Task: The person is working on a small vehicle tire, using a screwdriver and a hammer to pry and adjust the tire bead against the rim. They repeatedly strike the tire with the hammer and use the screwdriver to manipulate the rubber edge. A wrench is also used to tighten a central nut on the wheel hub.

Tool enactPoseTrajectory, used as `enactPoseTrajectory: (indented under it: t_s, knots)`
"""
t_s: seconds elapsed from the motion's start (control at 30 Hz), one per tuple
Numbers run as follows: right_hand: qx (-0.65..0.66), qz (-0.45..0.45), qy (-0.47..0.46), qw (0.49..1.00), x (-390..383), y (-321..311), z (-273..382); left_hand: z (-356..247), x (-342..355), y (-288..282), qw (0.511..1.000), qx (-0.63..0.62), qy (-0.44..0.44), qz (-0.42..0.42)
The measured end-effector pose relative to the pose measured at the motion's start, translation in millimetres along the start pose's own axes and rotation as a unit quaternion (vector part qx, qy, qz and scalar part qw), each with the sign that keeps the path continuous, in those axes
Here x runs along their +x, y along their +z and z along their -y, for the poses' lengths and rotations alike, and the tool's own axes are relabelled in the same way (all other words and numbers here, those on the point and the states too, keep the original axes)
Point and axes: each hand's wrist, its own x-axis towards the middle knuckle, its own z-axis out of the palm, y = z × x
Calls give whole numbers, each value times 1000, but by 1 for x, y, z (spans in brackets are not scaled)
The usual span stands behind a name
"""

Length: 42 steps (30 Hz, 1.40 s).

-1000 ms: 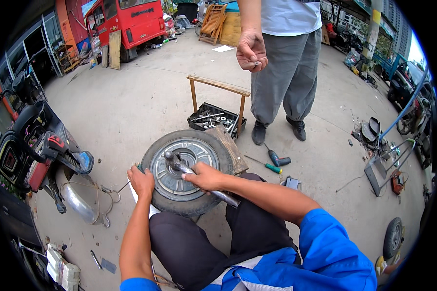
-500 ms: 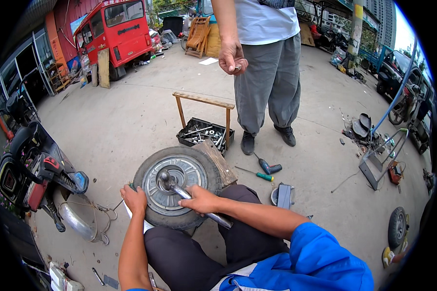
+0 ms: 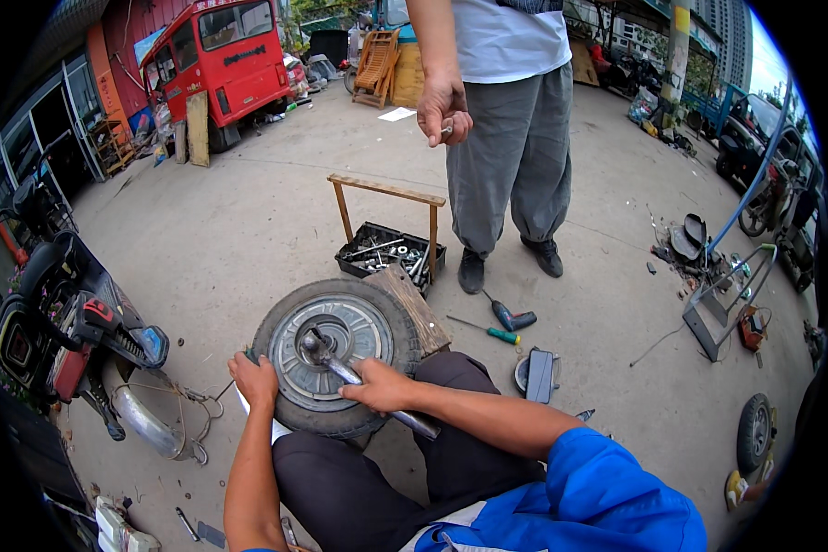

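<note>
A wheel with a black tyre (image 3: 281, 400) and a grey metal hub (image 3: 370, 342) lies flat before my knees. My right hand (image 3: 377, 385) is closed round the metal handle of a hammer (image 3: 342, 370); the hammer's head is over the hub's centre, and whether it touches cannot be told. At the tyre's left side my left hand (image 3: 254, 379) is closed on a slim tool, apparently a screwdriver (image 3: 250, 353), with a green end showing above the fingers. A thin dark shaft shows beside that hand.
Beyond the wheel are a wooden block (image 3: 412, 308) and a tool box (image 3: 391, 250) with a wooden handle. A person (image 3: 511, 147) stands there holding something small. A power drill (image 3: 511, 317) and green-handled screwdriver (image 3: 501, 337) lie right. An electric scooter (image 3: 74, 322) stands left.
The hammer's head has shifted slightly down and left over the hub, and my right hand moved a little with it. My left hand stays in place. The standing person's hand has turned slightly.
</note>
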Motion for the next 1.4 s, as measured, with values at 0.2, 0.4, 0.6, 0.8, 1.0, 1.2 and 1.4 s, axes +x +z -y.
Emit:
enactPoseTrajectory:
  t_s: [0.2, 0.4, 0.6, 0.8, 1.0, 1.2, 1.4]
  knots:
    - [13, -1, 1, 1000, 1, 0, -3, -3, -1, -1, 1000, -3, -5, 5]
    - [6, 11, 8, 1000, 4, 1, -9, -10, -3, -7, 1000, -1, -8, 13]
    - [12, 0, 6, 1000, 2, 2, -4, -7, -3, -6, 1000, 1, -6, 10]
    - [10, -3, 12, 1000, 1, 0, -2, -11, -3, -8, 1000, 0, -7, 16]
    - [11, -4, 12, 1000, 0, 0, -1, -8, -2, -5, 1000, 7, -8, 10]
    - [5, -6, 9, 1000, 0, 0, 0, -8, -1, -6, 1000, 5, -9, 14]
    - [-7, 4, 17, 1000, 1, -1, -1, -9, -1, -5, 1000, 0, -8, 18]
